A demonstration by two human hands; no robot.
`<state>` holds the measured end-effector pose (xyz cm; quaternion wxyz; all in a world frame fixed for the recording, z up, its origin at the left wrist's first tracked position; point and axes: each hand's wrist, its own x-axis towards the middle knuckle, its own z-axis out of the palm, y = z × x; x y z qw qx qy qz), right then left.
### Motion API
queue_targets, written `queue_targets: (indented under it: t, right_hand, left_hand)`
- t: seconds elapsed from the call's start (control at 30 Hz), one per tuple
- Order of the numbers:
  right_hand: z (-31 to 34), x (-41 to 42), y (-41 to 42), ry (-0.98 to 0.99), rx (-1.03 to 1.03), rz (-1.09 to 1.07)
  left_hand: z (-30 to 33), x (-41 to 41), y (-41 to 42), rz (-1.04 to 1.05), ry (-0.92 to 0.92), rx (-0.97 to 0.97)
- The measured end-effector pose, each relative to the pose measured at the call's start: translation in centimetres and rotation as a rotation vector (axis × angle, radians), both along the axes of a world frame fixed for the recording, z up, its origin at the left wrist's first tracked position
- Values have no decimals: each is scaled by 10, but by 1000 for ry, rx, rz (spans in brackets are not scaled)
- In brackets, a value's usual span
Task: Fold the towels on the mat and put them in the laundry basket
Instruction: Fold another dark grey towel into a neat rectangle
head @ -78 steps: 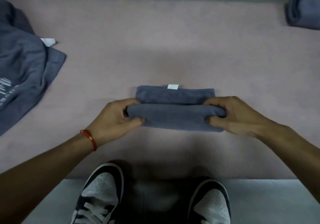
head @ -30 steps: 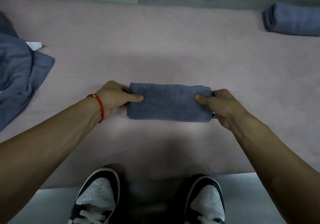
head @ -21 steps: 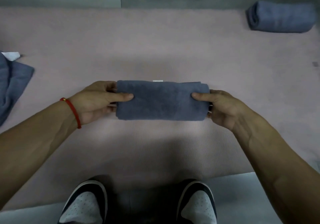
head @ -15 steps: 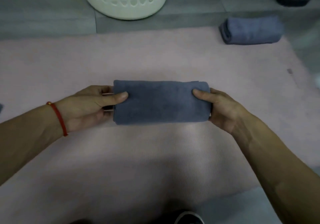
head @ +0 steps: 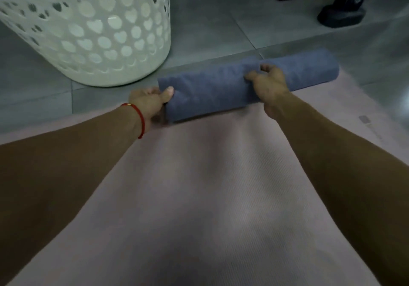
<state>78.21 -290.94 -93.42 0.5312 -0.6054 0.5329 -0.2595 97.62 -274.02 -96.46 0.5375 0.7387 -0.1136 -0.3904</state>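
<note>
A folded blue-grey towel (head: 208,94) is held at the far edge of the pink mat (head: 210,175). My left hand (head: 148,104), with a red cord on its wrist, grips the towel's left end, thumb on top. My right hand (head: 269,84) grips its right end. Directly behind my right hand a second folded towel (head: 314,68) lies on the mat's far right corner, touching or nearly touching the held one. The white laundry basket (head: 88,30), with heart-shaped holes, stands on the grey floor at the upper left, just beyond the mat.
Grey floor tiles (head: 210,24) run beyond the mat. A black stand foot (head: 340,15) sits at the upper right. A small grey label (head: 364,119) marks the mat's right side.
Both hands have carried the folded towel forward to the mat's far edge, beside the second folded towel. The view has swung up, bringing the basket close and dropping the shoes out of sight.
</note>
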Motion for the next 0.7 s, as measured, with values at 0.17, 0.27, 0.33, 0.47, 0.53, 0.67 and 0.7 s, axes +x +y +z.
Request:
queue_targets:
  t: [0.17,0.27,0.33,0.47,0.53,0.67,0.7]
  right_hand:
    - [-24,43,-28,570,-314,20]
    - [-33,52,-31,724,-440,31]
    - [-35,57,-28,790,-569,44]
    - [-45,74,3,833,-928,270]
    - [-64,82,14,926,-872,482]
    - [-83,85,14,985,-851,469]
    - [-85,85,13,985,-858,465]
  left_hand:
    - [-32,24,-25,41,-161,87]
    - [-40,29,-30,21,-225,131]
    - [-43,30,-31,-3,-253,151]
    - [-42,32,-32,-17,-274,173]
    - [-38,31,-35,-24,-316,234]
    - [-42,2,-31,-43,-929,299]
    - [-45,-8,-28,-164,-1107,283]
